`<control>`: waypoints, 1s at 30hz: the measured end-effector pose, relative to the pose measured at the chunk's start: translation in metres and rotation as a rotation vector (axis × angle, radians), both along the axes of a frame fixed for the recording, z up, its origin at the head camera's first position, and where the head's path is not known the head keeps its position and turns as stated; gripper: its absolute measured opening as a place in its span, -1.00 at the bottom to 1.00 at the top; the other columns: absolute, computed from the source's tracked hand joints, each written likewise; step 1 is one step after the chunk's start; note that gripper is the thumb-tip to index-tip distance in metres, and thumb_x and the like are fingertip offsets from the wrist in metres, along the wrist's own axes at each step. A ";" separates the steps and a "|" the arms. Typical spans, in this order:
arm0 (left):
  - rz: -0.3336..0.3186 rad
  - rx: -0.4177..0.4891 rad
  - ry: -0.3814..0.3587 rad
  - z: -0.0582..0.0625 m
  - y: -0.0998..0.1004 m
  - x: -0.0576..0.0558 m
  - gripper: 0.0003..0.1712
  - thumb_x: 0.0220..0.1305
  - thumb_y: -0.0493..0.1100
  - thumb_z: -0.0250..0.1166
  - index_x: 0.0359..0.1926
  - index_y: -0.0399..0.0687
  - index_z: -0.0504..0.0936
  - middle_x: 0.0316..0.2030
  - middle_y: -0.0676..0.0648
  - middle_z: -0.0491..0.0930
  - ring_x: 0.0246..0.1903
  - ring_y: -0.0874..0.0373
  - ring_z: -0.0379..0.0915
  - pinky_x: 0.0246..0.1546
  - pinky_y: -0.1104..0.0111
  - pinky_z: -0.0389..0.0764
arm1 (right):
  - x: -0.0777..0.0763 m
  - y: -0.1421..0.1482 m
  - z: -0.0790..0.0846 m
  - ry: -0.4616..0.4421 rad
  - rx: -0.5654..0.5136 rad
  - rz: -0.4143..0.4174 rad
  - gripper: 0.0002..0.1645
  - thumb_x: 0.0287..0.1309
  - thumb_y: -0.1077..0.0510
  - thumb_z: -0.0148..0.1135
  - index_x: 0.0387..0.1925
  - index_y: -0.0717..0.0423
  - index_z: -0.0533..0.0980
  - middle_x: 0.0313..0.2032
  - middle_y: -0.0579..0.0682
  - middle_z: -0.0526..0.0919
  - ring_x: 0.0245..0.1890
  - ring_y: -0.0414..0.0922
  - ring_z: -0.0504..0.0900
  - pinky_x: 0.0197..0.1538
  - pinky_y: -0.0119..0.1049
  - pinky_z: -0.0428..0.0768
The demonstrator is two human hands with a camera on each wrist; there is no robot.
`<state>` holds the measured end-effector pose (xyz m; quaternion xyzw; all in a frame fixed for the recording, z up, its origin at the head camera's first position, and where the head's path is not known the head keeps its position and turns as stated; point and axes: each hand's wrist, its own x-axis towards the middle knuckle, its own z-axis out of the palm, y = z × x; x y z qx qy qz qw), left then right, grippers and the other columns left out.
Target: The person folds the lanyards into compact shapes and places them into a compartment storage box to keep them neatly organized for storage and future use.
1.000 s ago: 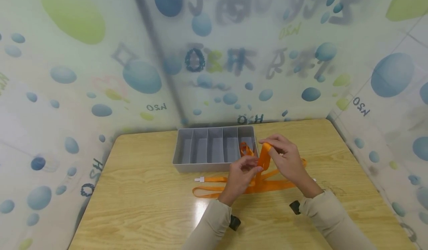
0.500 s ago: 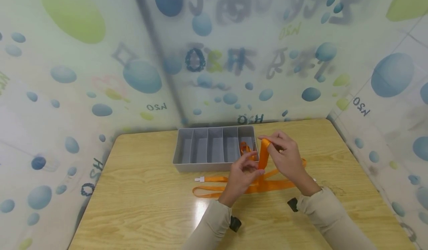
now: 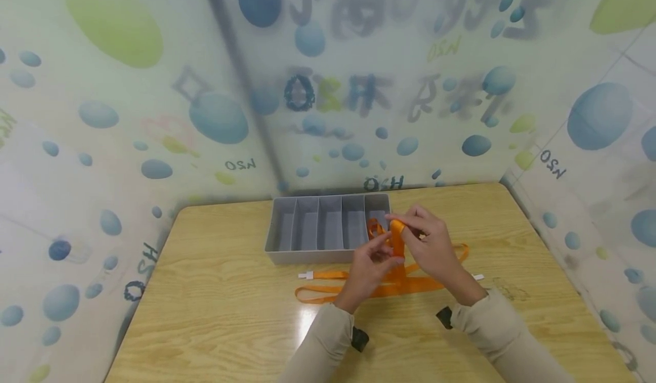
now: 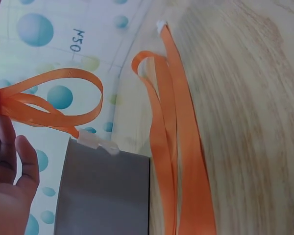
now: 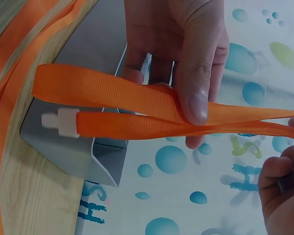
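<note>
My left hand [image 3: 365, 269] pinches an orange strap [image 3: 397, 245] low down and my right hand [image 3: 429, 243] grips it higher up, above the table [image 3: 230, 303], by the near right corner of the grey box [image 3: 307, 256]. Its looped end and white clip [image 5: 68, 122] hang free. More straps [image 3: 420, 284] lie on the near side of the box, and another strap [image 3: 374, 227] curls in its rightmost compartment.

I see room to pass on the left of the table [image 3: 205, 292]. At the back, the gray box [image 3: 307, 256] sticks up, and orange straps [image 3: 420, 284] lie in front of it.
</note>
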<state>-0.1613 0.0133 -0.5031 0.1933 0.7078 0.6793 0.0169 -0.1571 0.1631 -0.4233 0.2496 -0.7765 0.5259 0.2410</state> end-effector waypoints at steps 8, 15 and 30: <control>-0.029 -0.052 -0.005 0.006 -0.003 -0.002 -0.63 0.22 -0.37 0.40 0.04 -0.41 0.65 -0.27 -0.27 0.66 -0.32 0.14 0.57 -0.19 0.35 0.63 | 0.003 -0.002 0.002 0.030 0.007 0.048 -0.61 0.09 0.66 0.11 -0.17 0.35 0.70 -0.52 -0.08 0.34 -0.64 -0.29 0.18 -0.63 -0.38 0.18; -0.066 -0.012 0.054 0.005 -0.004 -0.003 -0.89 0.25 -0.35 0.37 -0.22 -0.32 0.74 -0.32 -0.24 0.71 -0.40 0.21 0.56 -0.28 0.33 0.64 | 0.003 -0.002 0.002 0.018 -0.006 0.066 -0.57 0.10 0.66 0.03 -0.16 0.33 0.70 -0.51 -0.09 0.36 -0.64 -0.28 0.18 -0.61 -0.37 0.19; -0.035 -0.014 0.119 0.008 -0.004 -0.001 -0.91 0.16 -0.39 0.43 -0.28 -0.34 0.75 -0.32 -0.24 0.62 -0.39 0.17 0.50 -0.32 0.32 0.63 | 0.003 -0.003 0.005 0.028 -0.008 0.069 -0.58 0.10 0.65 0.06 -0.15 0.33 0.70 -0.50 -0.08 0.37 -0.64 -0.27 0.20 -0.60 -0.38 0.22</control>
